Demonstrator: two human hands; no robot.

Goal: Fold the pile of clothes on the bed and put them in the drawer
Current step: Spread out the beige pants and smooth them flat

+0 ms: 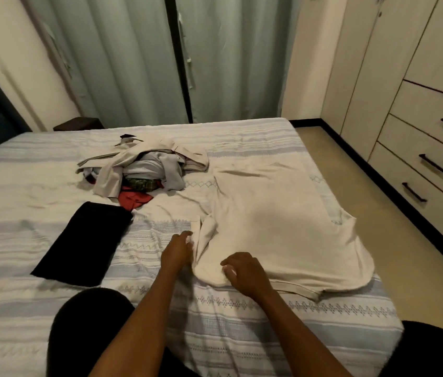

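We look down from head height at a bed [51, 170] with a striped cover, where we are partway through folding. A cream shirt [283, 227] lies spread out flat, reaching away from both hands and off to the right of them. Our right hand [245, 273] curls its fingers on the shirt's near edge, bunching a little cloth under the fingertips. Our left hand [177, 251] sits just beside it, at the shirt's left edge, with its fingertips touching what looks like a sleeve; whether it pinches the cloth or only rests against it, we cannot tell. Left of the left hand, a black garment [84, 243] lies flat in a neat rectangle, apparently folded already. Beyond both hands, near the middle of the bed, the pile [144, 170] of unfolded clothes waits, beige and grey pieces over something red. The drawers [430, 159] stand shut, well to the right of the right hand, across a strip of floor. We judge the step in hand to be the shirt's first fold: next, the left side and sleeve want lifting and laying across the body.
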